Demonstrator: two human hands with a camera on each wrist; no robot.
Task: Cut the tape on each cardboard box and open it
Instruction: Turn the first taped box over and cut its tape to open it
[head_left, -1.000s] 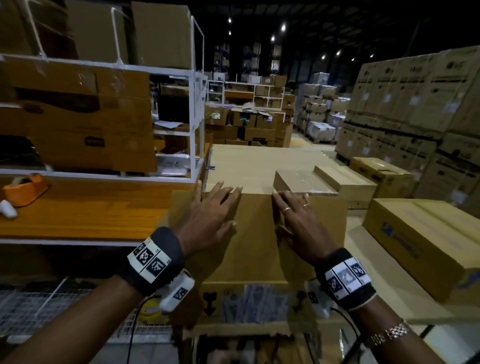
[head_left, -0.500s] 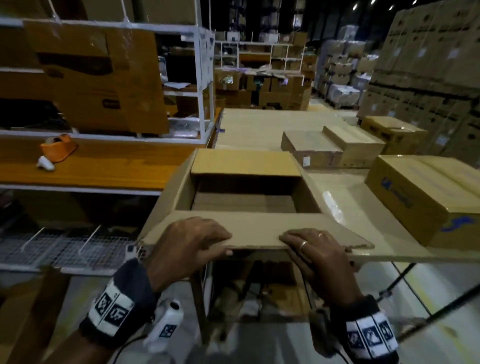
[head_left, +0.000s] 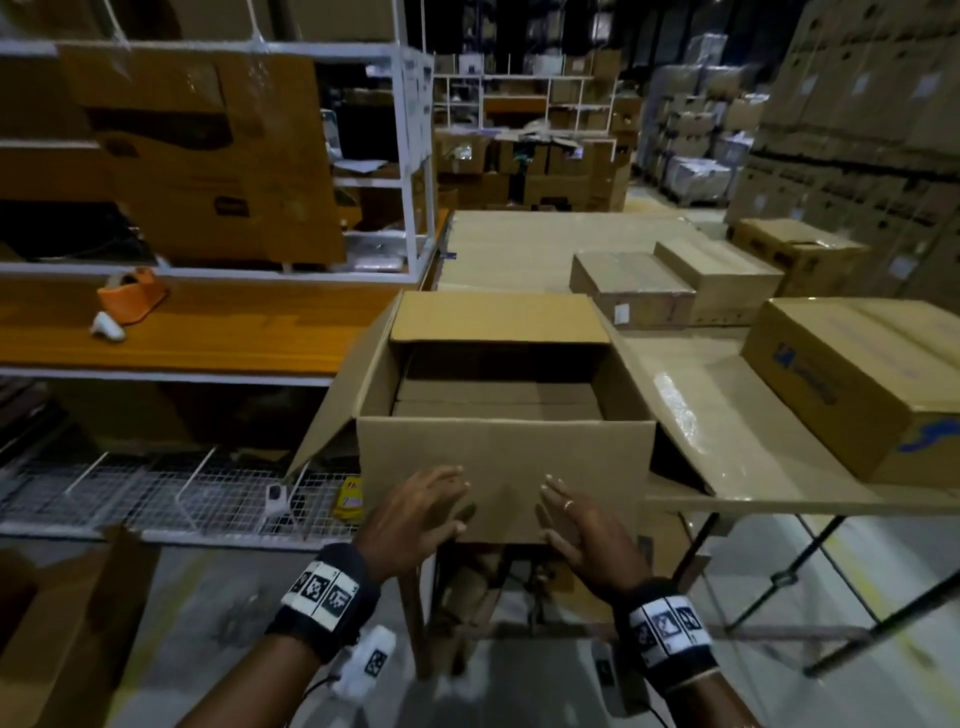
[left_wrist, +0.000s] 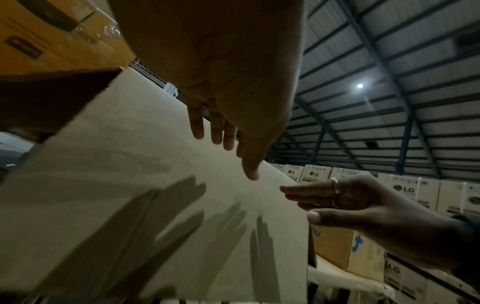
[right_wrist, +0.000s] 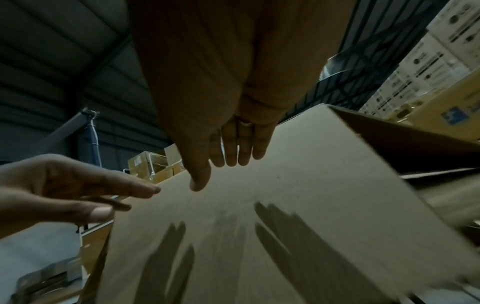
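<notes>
Where boxes (left_wrist: 316, 174) stack: "LG" print.

Warehouse: stacked cartons (head_left: 857, 119), shelving racks (head_left: 410, 156), trussed roof (left_wrist: 389, 82).

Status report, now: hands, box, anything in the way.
Left hand and right hand open, at the near flap. Open box, flaps folded out. Nothing blocking.
</notes>
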